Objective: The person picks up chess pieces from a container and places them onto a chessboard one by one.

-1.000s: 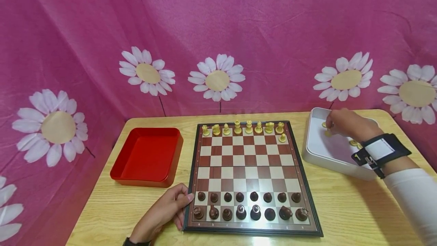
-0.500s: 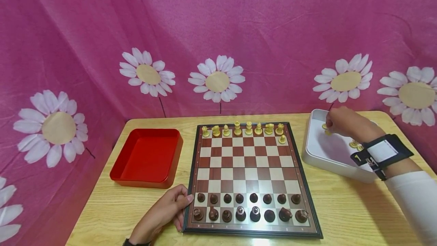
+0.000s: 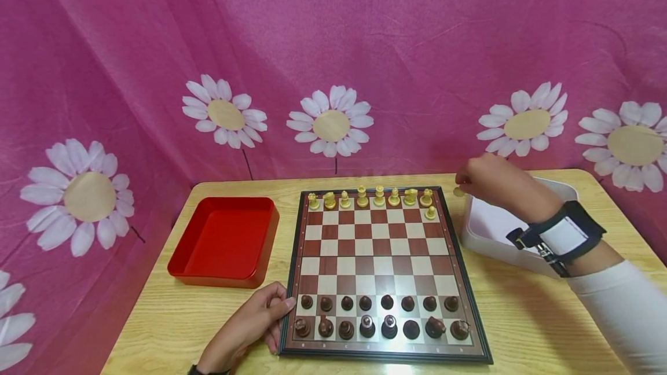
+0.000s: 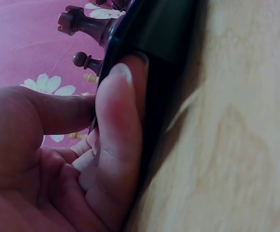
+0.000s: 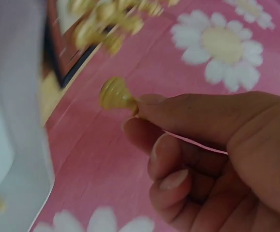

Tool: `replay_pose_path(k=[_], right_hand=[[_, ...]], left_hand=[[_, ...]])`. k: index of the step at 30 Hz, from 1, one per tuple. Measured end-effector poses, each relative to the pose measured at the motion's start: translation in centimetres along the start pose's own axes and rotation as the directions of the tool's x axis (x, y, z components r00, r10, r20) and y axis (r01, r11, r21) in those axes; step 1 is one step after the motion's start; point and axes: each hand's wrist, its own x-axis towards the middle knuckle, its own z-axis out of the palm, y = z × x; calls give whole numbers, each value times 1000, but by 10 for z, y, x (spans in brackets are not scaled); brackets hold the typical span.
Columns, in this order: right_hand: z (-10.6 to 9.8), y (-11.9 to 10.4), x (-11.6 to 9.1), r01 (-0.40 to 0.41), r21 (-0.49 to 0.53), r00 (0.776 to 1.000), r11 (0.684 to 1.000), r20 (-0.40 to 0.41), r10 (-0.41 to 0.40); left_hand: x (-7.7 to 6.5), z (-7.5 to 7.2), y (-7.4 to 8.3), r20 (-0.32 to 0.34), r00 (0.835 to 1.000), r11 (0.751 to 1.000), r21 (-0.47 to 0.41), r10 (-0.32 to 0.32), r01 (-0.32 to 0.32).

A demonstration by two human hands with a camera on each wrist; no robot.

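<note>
Piece (image 5: 114,94), yellow, pinched in right hand (image 3: 500,186), base outward | chessboard (image 3: 381,247) just left of it, far-right corner nearest | left hand (image 3: 259,314) grips board's near-left edge

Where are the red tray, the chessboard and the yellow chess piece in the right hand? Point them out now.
Red tray (image 3: 223,241), head view: bare floor.
Chessboard (image 3: 364,247), head view: bare central square.
Held yellow chess piece (image 5: 114,94), right wrist view: wide base.

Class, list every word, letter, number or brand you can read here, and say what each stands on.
"a": chessboard, near edge
"b": same edge
"c": same edge
"d": same edge
"g": same edge, faint
"h": same edge, faint
Other edge marks: too small or blurred.
Wristband: no readable text.
</note>
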Motion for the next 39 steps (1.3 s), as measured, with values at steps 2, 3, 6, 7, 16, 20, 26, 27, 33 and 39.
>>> replay_pose_path(k=[2,3,6,7,16,20,26,27,33,39], right_hand=[[3,-13,4,33,0,999,999,-15,-33],[4,-20,6,51,5,999,999,-17,-51],[11,-35,13,90,14,996,996,-12,-90],[13,-39,15,93,18,996,996,-3,-92],[37,-49,31,68,118,991,991,104,-80],[48,-48,37,95,106,989,990,101,-106],[57,-49,43,87,62,986,994,139,-95],[58,-49,43,82,63,985,995,148,-91],[61,-51,43,76,66,984,995,156,-86],[49,-48,35,35,96,992,995,115,-46]], left_hand=[[0,0,0,-1,1000,1000,-1,-3,3],[0,0,0,-1,1000,1000,-1,-3,3],[0,0,0,4,1000,1000,-4,4,-4],[0,0,0,6,1000,1000,-4,10,-10],[1,0,0,23,999,1000,-6,31,-31],[2,0,1,15,999,999,-2,36,-35],[2,0,1,11,999,999,0,42,-42],[2,0,1,9,999,999,1,40,-40],[0,0,0,-2,1000,1000,15,18,-18],[0,0,0,2,1000,1000,9,17,-17]])
